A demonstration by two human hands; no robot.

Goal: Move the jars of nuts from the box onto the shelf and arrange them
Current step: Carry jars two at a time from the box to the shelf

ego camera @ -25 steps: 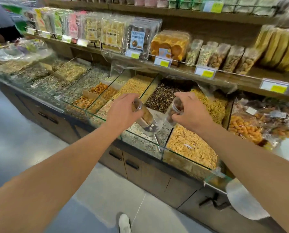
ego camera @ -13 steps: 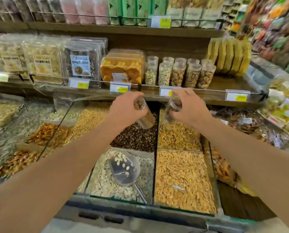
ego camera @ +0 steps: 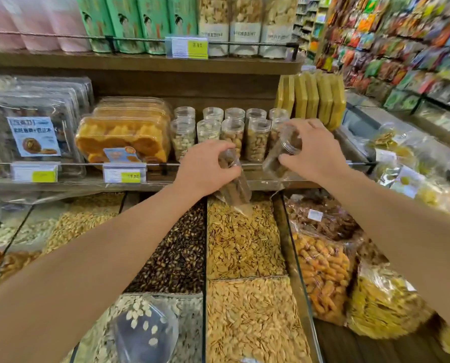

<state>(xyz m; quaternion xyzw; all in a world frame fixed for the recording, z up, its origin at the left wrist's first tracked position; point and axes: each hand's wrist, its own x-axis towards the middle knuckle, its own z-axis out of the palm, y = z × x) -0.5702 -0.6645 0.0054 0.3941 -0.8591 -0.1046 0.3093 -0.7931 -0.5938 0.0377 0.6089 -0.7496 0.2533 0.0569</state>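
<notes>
- Clear plastic jar (ego camera: 233, 179) of brown nuts in left hand (ego camera: 202, 171), fingers curled round its upper part; jar tilted, base low over the seed bins, just in front of the shelf rail.
- Right hand (ego camera: 312, 152) grips second clear jar (ego camera: 281, 153), dark nuts inside, tilted, lid end up, at the shelf edge beside the jar rows.
- Shelved jars (ego camera: 231, 132): two rows, upright, pale and tan nuts.
- Left of them: clear tubs (ego camera: 124, 137) with orange dried fruit.
- Bins below: dark seeds (ego camera: 176, 252), tan seeds (ego camera: 242, 244), white seeds with a clear scoop (ego camera: 145, 334).
</notes>
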